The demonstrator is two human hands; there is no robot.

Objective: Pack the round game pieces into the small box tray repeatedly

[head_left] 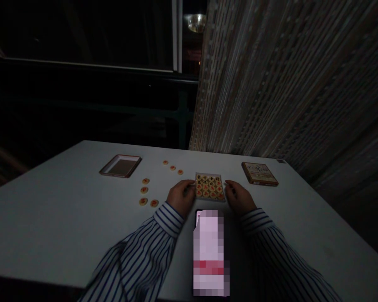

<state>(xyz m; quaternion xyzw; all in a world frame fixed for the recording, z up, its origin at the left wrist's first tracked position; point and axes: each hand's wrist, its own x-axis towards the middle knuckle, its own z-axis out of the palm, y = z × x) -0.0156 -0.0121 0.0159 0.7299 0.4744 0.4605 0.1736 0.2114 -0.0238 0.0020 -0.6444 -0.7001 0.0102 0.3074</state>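
Observation:
A shallow clear tray [209, 199] holds several rows of round Chinese chess pieces [209, 187], some marked in red and some in black. My left hand [182, 196] is at the tray's left side, fingers curled against its edge. Opposite it, my right hand [240, 198] has its fingers bent in at the right edge; the exact contact there is hard to see in the dim light. Loose red-marked chess pieces [144, 190] lie left of my left hand, and three more pieces [172, 167] form a slanting line farther back.
An open box half [104, 172] lies at the back left of the white table [82, 218]. On the right is a printed box lid [260, 173]. A phone [208, 251] with a blurred-out screen lies between my forearms. Behind the table hangs a string curtain [239, 84].

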